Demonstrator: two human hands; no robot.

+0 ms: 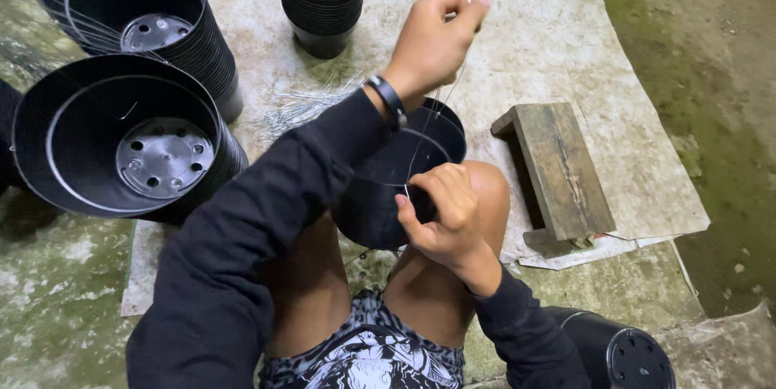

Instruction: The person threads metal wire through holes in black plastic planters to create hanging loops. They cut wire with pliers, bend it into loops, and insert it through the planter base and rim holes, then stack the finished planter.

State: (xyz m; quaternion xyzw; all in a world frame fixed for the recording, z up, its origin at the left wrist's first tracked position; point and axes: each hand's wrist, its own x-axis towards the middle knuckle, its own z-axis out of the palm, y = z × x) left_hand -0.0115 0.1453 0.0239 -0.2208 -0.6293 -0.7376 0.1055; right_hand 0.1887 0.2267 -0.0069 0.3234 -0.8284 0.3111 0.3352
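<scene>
Fingers (465, 11) of raised left hand (428, 46) pinch wire (453, 86) above pot (388, 187).

Pot (380, 203): black plastic plant pot, round, tilted on its side against the person's knees, its open mouth turned up and away from the body; held above the pale sheet on the floor, near the sheet's lower edge.
Wire (440, 94): thin, silvery strand, drawn taut; it runs slanting from the pot's rim up to the top edge of the view, pinched at both ends.
</scene>
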